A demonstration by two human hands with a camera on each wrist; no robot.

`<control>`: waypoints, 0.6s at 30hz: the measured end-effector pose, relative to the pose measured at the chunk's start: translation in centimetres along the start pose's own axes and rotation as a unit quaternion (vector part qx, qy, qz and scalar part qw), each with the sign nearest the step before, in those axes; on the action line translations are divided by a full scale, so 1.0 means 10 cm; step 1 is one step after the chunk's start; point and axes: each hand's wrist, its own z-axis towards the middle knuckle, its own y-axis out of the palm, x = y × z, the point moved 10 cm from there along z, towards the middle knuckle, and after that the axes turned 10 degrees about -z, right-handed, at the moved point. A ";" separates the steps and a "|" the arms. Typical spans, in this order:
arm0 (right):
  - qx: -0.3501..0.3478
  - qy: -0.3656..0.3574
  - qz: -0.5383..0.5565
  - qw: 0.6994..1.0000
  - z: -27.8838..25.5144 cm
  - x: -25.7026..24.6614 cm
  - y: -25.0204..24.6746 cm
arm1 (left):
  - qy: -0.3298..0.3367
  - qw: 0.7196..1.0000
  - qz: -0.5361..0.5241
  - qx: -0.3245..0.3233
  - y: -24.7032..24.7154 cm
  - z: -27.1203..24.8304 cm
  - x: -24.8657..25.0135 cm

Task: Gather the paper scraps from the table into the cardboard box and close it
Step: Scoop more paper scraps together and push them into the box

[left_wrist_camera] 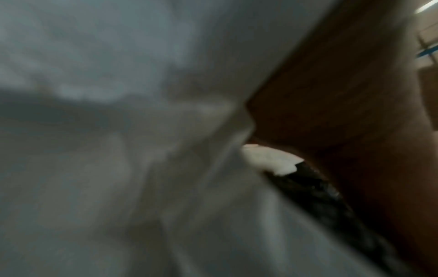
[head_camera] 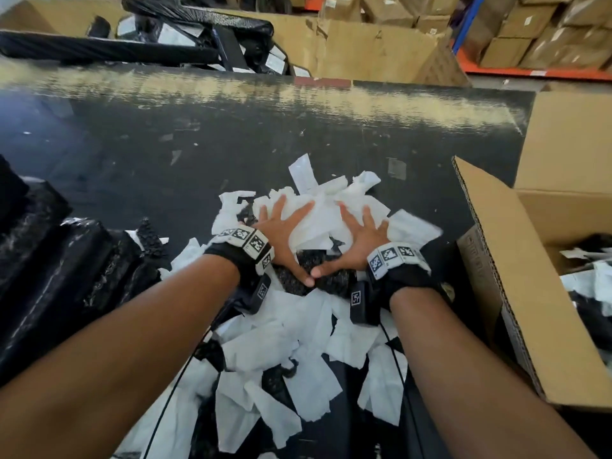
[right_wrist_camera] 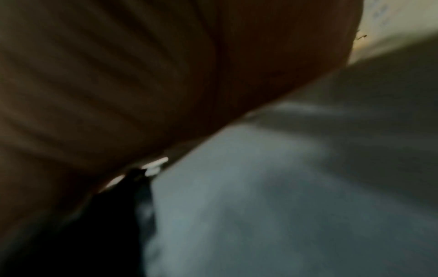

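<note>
A heap of white paper scraps [head_camera: 318,213] mixed with black pieces lies on the dark table [head_camera: 231,137] in the head view. Both hands lie flat on the heap with fingers spread. My left hand [head_camera: 281,226] presses its left side and my right hand [head_camera: 357,233] its right side, thumbs nearly meeting over a black scrap [head_camera: 308,279]. More white scraps [head_camera: 298,352] trail toward me between my forearms. The open cardboard box [head_camera: 516,293] stands at the right with scraps inside. Both wrist views are blurred, showing only white paper [left_wrist_camera: 118,131] and palm [right_wrist_camera: 118,75].
Black plastic-wrapped bundles [head_camera: 49,260] lie at the left edge of the table. Beyond the far edge stand a big cardboard bin [head_camera: 364,51] with black packets and stacked cartons [head_camera: 530,28]. The far half of the table holds only small bits.
</note>
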 end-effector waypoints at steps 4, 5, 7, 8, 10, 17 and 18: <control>-0.029 -0.015 -0.092 0.995 -0.01 -0.02 0.23 | -0.001 0.999 0.039 0.018 0.20 -0.01 0.00; -0.028 -0.020 -0.106 0.994 -0.05 -0.03 0.24 | 0.006 0.999 0.044 0.031 0.21 -0.03 0.02; -0.014 -0.021 -0.127 0.992 -0.11 -0.05 0.28 | 0.029 0.997 0.043 0.060 0.22 -0.06 0.06; 0.001 -0.019 -0.134 0.991 -0.15 -0.07 0.29 | 0.041 0.996 0.040 0.073 0.22 -0.09 0.09; 0.035 -0.015 -0.123 0.992 -0.24 -0.12 0.29 | 0.063 0.993 0.037 0.096 0.22 -0.17 0.15; 0.214 0.010 0.093 0.972 -0.38 -0.02 0.26 | 0.097 0.975 -0.029 0.197 0.17 -0.50 0.33; 0.246 -0.007 0.070 0.967 -0.43 -0.08 0.22 | 0.092 0.973 -0.037 0.209 0.17 -0.53 0.33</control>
